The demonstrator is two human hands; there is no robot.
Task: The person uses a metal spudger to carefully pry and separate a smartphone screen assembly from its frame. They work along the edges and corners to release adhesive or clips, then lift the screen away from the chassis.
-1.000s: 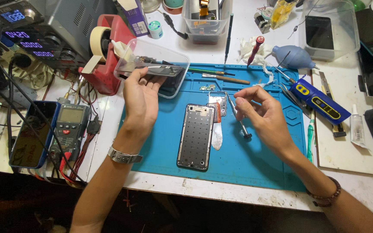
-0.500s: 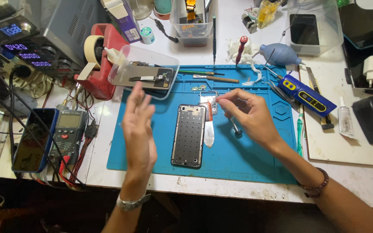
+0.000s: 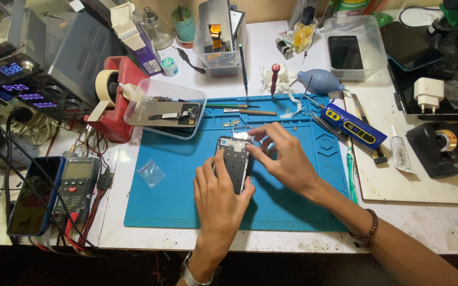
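Steadying an opened phone frame (image 3: 234, 161) on the blue repair mat (image 3: 176, 201), the left hand (image 3: 219, 197) lies over its lower half with the fingers closed around its edges, which seems meant to keep it from sliding. The right hand (image 3: 284, 159) comes in from the other side, its fingers pinched together at the frame's top right corner, as if pressing or seating a small part there; whether anything is between them cannot be told. The frame lies flat near the middle of the mat, long side pointing away from the person.

Just behind it small loose parts (image 3: 229, 124) lie on the mat, close to the working fingers. A clear plastic tray (image 3: 157, 100) holding a board sits at the mat's back left corner, a small plastic bag (image 3: 151, 172) lies to the left, and a blue electric tool (image 3: 353, 126) rests on the right edge. A multimeter (image 3: 78, 182) and a dark phone (image 3: 30, 201) occupy the counter (image 3: 425, 217) on the far left, well apart from the hands.
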